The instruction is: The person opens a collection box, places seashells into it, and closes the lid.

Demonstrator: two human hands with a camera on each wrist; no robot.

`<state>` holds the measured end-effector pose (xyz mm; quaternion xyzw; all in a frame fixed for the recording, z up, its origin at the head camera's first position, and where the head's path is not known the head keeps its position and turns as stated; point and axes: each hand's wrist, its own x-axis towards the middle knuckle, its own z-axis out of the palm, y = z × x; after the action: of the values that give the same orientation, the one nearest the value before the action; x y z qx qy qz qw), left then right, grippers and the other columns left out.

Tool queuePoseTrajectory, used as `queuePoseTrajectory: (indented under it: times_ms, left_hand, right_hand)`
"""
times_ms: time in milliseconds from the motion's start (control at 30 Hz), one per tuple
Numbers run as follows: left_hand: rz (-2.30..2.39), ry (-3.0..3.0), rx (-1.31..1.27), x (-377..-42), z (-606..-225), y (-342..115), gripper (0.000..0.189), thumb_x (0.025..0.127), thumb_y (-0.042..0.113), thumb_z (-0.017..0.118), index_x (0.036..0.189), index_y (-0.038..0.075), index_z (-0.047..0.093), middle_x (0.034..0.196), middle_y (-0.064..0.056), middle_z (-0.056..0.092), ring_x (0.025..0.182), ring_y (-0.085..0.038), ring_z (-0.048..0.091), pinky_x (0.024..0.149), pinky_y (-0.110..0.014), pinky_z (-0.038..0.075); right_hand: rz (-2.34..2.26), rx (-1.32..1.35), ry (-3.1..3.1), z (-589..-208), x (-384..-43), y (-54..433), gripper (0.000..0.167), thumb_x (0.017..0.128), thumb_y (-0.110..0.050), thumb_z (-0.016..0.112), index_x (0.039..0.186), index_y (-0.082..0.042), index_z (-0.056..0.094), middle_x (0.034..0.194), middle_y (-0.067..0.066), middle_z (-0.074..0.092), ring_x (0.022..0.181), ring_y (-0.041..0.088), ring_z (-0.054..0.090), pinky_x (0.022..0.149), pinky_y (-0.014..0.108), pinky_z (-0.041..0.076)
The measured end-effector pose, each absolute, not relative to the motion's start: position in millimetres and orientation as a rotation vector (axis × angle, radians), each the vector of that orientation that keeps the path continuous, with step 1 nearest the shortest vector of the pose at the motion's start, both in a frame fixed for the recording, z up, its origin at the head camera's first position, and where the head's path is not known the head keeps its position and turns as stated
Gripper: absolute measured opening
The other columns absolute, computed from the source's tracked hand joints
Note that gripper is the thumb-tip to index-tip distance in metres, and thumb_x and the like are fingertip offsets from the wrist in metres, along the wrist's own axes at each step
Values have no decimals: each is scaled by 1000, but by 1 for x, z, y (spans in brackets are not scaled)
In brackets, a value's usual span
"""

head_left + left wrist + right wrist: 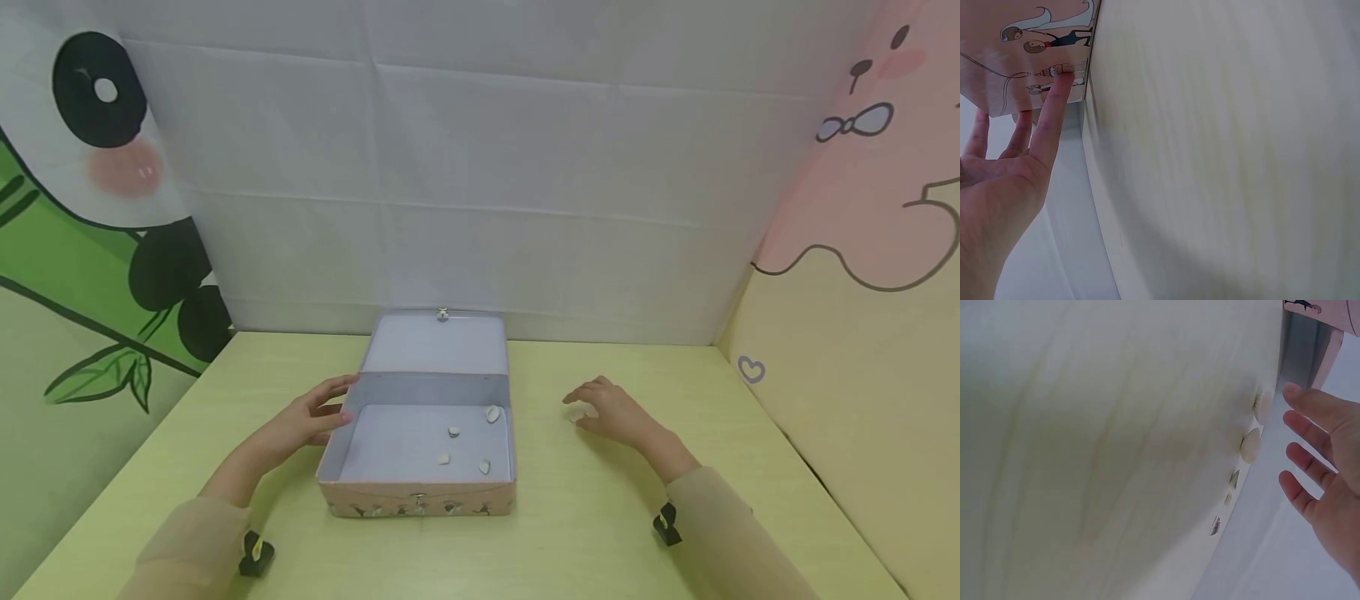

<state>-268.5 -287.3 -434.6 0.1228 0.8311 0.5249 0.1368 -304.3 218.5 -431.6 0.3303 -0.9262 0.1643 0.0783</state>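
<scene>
A pink tin box [422,500] stands with its lid [438,343] raised at the back and a metal clasp on the front. Inside lie several small pale pieces that look like seashells, one shell [492,414] near the right wall. My left hand [311,417] touches the box's left side with spread, fairly straight fingers, seen against its printed figures in the left wrist view. To the right of the box, my right hand [611,412] hovers low over the table, fingers relaxed and apart. Shells [1250,445] lie close by its fingertips in the right wrist view.
The yellow wood-grain table [585,542] runs back to a white cloth wall [480,167]. A panda picture [97,150] covers the left side panel and a pink animal picture [862,192] the right. Both sleeves carry small black wrist devices [257,557].
</scene>
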Motion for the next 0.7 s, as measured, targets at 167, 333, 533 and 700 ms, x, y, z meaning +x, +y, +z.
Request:
queuePoseTrajectory:
  times_ms: [167,333,533,700]
  left_hand:
    - [1520,2406,364,-269,-434,-287,68,93,32,60,149,28,22,156,-14,14,139,-46,19,93,-56,45]
    - [1527,2401,364,-269,-434,-287,68,93,31,60,149,28,23,156,-14,14,139,-46,19,93,-55,45]
    - [1518,2405,355,-268,-434,-287,68,92,32,60,149,28,23,156,-14,14,139,-46,20,92,-55,45]
    - [1517,2403,348,-267,-433,-286,68,93,33,60,149,28,22,156,-14,12,139,-46,18,93,-56,45]
  right_hand:
    - [494,971,-2788,-435,-309,221,27,78,-5,74,105,-6,70,105,9,69,99,29,56,83,50,46]
    - [478,1010,-2804,-443,-315,224,28,76,-4,75,103,-7,70,103,7,69,96,26,56,79,47,47]
    - [453,1004,-2834,-448,-320,224,24,79,-6,74,103,-10,71,102,5,70,95,25,56,78,46,46]
    - [405,1054,-2789,-447,-321,221,18,80,-7,73,98,-9,72,98,4,71,90,25,57,74,44,47]
